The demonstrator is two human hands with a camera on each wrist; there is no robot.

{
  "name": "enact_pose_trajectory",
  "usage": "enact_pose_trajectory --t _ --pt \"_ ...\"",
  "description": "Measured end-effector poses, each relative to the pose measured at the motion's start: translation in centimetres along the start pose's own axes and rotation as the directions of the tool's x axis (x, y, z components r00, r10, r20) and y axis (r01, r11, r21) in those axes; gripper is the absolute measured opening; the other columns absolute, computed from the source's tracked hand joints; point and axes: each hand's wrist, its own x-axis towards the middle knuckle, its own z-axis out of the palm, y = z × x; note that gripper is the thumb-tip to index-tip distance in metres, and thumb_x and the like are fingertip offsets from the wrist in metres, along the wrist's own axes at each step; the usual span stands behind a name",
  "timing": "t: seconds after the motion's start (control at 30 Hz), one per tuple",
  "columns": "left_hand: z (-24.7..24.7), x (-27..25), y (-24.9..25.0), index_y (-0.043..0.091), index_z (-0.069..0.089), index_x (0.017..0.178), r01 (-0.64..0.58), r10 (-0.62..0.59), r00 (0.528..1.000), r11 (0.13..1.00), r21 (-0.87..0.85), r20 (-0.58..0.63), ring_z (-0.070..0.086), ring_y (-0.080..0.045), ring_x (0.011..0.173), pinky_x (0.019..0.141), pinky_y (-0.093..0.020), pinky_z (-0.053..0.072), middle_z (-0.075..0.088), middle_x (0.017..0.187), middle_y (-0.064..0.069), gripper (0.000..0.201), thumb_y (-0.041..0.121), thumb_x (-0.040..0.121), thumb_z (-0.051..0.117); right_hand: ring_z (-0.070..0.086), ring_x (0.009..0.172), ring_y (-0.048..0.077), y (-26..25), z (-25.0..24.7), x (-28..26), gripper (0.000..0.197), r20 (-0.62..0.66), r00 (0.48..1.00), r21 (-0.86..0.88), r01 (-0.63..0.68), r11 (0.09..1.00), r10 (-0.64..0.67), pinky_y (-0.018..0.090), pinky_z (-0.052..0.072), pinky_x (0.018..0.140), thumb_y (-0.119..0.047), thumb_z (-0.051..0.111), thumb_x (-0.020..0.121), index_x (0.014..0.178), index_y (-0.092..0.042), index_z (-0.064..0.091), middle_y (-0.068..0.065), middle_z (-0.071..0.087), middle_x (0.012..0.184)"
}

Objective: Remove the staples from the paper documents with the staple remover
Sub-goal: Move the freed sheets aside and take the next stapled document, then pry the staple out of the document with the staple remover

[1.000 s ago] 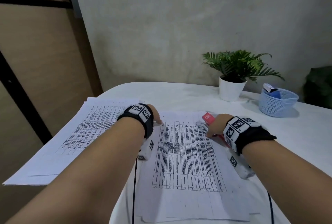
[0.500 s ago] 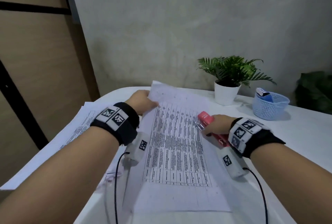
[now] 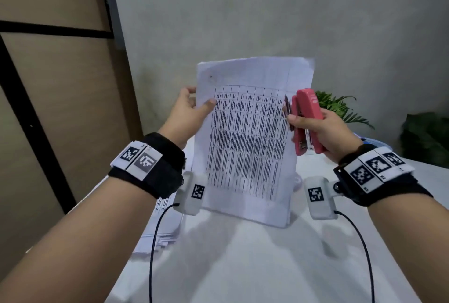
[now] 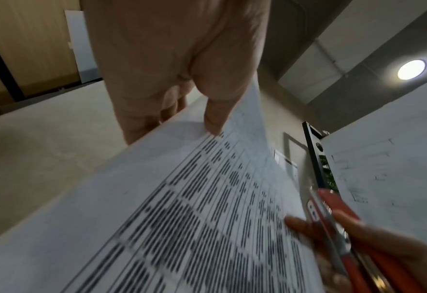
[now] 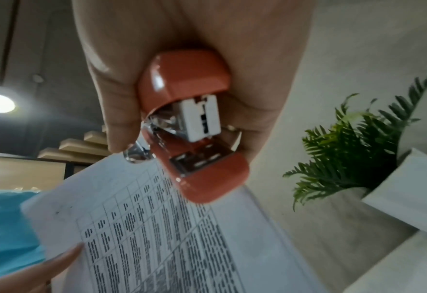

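Observation:
A printed paper document (image 3: 247, 137) with a dense table stands upright above the white table. My left hand (image 3: 192, 106) pinches its left edge, thumb on the front and fingers behind, also seen in the left wrist view (image 4: 215, 119). My right hand (image 3: 313, 128) grips a red stapler-type staple remover (image 3: 306, 123) at the document's right edge. The right wrist view shows the red tool (image 5: 189, 123) end-on in my fingers, above the document (image 5: 157, 228). A small dark mark sits near the sheet's upper left corner (image 3: 211, 76); I cannot tell if it is a staple.
A stack of other printed papers (image 3: 165, 227) lies on the white table (image 3: 243, 266) at the left, under my left wrist. A potted green plant (image 3: 340, 106) and a blue basket (image 3: 371, 142) stand behind my right hand. A wooden wall panel (image 3: 60, 108) borders the left.
The document was lying flat on the table; my left hand has lifted it upright. My right hand has picked the red tool off the table and raised it beside the sheet.

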Motion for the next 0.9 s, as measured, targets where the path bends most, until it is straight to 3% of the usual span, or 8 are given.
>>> enact_pose_trajectory --t 0.07,0.23,0.4,0.5,0.63,0.7,0.77,0.9 --pt "0.3 -0.4 -0.1 0.012 0.051 0.122 -0.013 0.011 0.999 0.997 0.075 0.031 0.062 -0.02 0.11 0.099 -0.046 0.047 0.065 0.119 0.0 0.036 0.035 0.094 0.053 0.058 0.061 0.018 -0.8 0.2 -0.5 0.013 -0.013 0.999 -0.02 0.033 0.999 -0.033 0.027 0.049 0.06 -0.017 0.068 0.08 0.089 -0.019 0.059 0.001 0.063 0.076" --pt "1.0 -0.4 0.0 0.017 0.048 0.124 -0.082 0.09 0.992 0.993 0.091 -0.085 0.062 -0.021 0.11 0.099 -0.046 0.047 0.064 0.121 -0.001 0.028 0.023 0.097 0.049 0.063 0.067 0.018 -2.2 0.6 -1.4 0.018 -0.009 0.991 -0.102 0.132 0.986 -0.134 0.035 0.053 0.069 -0.021 0.074 0.075 0.088 -0.022 0.062 0.001 0.067 0.079" --pt "1.4 -0.5 -0.8 0.016 0.038 0.119 -0.066 0.074 0.994 0.994 0.091 -0.086 0.06 -0.023 0.107 0.095 -0.041 0.049 0.06 0.118 -0.003 0.025 0.017 0.096 0.049 0.064 0.066 0.014 -1.9 1.0 -1.3 0.025 -0.013 0.993 -0.118 0.117 0.986 -0.119 0.037 0.054 0.077 -0.025 0.077 0.071 0.093 -0.019 0.065 0.004 0.069 0.083" --pt "1.8 -0.6 -2.2 0.018 0.038 0.114 -0.047 0.055 0.995 0.993 0.106 -0.081 0.057 -0.02 0.106 0.093 -0.034 0.045 0.058 0.116 -0.001 0.015 0.02 0.1 0.043 0.063 0.066 0.018 -1.1 1.1 -1.1 0.023 -0.041 0.994 -0.102 0.094 0.99 -0.099 0.04 0.053 0.078 -0.026 0.077 0.07 0.089 -0.019 0.065 0.005 0.067 0.082" --pt "2.1 -0.2 -2.4 0.018 0.041 0.112 -0.017 0.025 0.996 0.995 0.094 -0.088 0.056 -0.021 0.107 0.097 -0.039 0.046 0.058 0.114 -0.001 0.012 0.022 0.101 0.038 0.062 0.073 0.017 -0.9 0.8 -0.6 0.028 -0.128 0.986 -0.112 0.095 0.989 -0.109 0.036 0.051 0.073 -0.032 0.07 0.078 0.101 -0.019 0.06 0.002 0.066 0.089" --pt "2.2 0.0 -2.2 0.019 0.041 0.112 -0.027 0.035 0.995 0.996 0.089 -0.088 0.057 -0.02 0.107 0.098 -0.039 0.045 0.058 0.114 -0.001 0.011 0.021 0.101 0.037 0.06 0.073 0.015 -1.5 0.8 -0.1 0.037 -0.313 0.933 -0.137 0.142 0.98 -0.179 0.03 0.051 0.06 -0.039 0.065 0.083 0.11 -0.016 0.055 0.002 0.063 0.094" --pt "2.4 0.0 -2.2 0.019 0.042 0.112 -0.053 0.059 0.995 0.996 0.076 -0.082 0.058 -0.02 0.107 0.097 -0.038 0.046 0.06 0.113 0.0 0.011 0.02 0.102 0.037 0.059 0.067 0.012 -3.1 0.8 0.3 0.039 -0.505 0.808 -0.108 0.29 0.951 -0.303 0.03 0.052 0.055 -0.046 0.062 0.084 0.108 -0.017 0.054 0.0 0.062 0.089" --pt "2.8 -0.3 -2.1 0.018 0.043 0.11 -0.113 0.114 0.992 0.993 0.026 -0.061 0.06 -0.007 0.095 0.084 -0.023 0.049 0.062 0.102 0.008 0.01 0.018 0.102 0.037 0.054 0.054 0.002 -7.4 1.7 1.1 0.062 -0.591 0.626 -0.061 0.594 0.802 -0.509 0.024 0.051 0.052 -0.052 0.056 0.084 0.124 -0.007 0.045 -0.008 0.06 0.08"
